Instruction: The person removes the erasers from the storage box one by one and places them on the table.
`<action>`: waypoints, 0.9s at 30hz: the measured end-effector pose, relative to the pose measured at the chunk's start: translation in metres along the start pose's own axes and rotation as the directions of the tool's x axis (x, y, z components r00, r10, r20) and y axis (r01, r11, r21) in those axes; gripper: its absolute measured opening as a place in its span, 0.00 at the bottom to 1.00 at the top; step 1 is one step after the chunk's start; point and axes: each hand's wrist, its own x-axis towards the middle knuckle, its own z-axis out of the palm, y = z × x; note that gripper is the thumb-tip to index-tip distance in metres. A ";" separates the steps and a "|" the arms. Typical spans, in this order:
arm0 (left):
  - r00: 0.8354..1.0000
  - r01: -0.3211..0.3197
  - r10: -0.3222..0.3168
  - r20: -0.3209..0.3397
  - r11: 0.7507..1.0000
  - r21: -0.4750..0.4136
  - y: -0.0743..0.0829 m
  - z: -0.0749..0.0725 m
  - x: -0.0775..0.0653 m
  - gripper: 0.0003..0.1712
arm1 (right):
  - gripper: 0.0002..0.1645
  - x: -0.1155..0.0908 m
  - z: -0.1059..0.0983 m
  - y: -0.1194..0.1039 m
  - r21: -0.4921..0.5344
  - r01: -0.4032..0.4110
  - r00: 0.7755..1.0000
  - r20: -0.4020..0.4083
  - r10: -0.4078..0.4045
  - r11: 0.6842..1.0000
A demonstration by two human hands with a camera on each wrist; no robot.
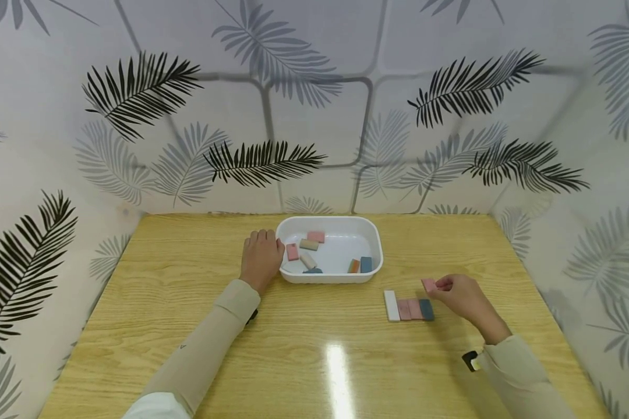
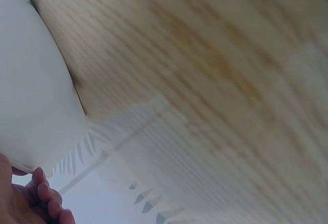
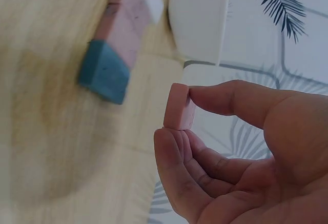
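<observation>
My left hand [image 1: 262,259] grips the left rim of a white plastic tub [image 1: 374,235]; in the left wrist view, its curled fingers [image 2: 43,190] show by the tub's edge. Between thumb and fingertips, my right hand [image 1: 462,295] pinches a small pink block [image 3: 177,106], raised above the table. Just left of that hand, a row of blocks lies on the table: a long white block [image 1: 391,306], two pink blocks [image 1: 410,309] side by side, and a blue-grey block [image 1: 426,309] at the right end. The held block is apart from the row.
Inside the tub lie several loose pieces, among them pink blocks [image 1: 316,237], a tan cylinder [image 1: 308,244], an orange piece [image 1: 353,266] and a blue block [image 1: 366,265]. Leaf-patterned walls [image 1: 314,128] stand behind and beside the wooden table [image 1: 293,361].
</observation>
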 end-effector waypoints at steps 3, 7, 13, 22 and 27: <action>1.000 0.000 0.000 -0.003 1.000 0.003 -0.001 0.000 0.000 0.16 | 0.29 -0.004 0.002 0.009 0.002 -0.019 1.000 0.008 0.019 1.000; 1.000 0.001 -0.001 -0.005 1.000 0.010 -0.003 0.000 -0.001 0.16 | 0.29 -0.008 0.004 0.020 0.010 -0.036 0.999 0.014 0.036 0.999; 1.000 0.006 -0.006 -0.003 1.000 0.000 -0.003 0.000 -0.001 0.15 | 0.29 -0.011 0.007 0.029 0.011 -0.067 0.997 0.028 0.066 0.998; 1.000 0.004 -0.004 0.007 1.000 0.000 -0.002 0.000 0.000 0.16 | 0.27 -0.014 0.017 0.035 0.032 -0.083 0.996 0.030 0.082 0.996; 1.000 0.001 -0.001 -0.002 1.000 -0.003 0.000 -0.002 0.000 0.15 | 0.24 -0.014 0.021 0.036 0.040 -0.095 0.995 0.029 0.093 0.995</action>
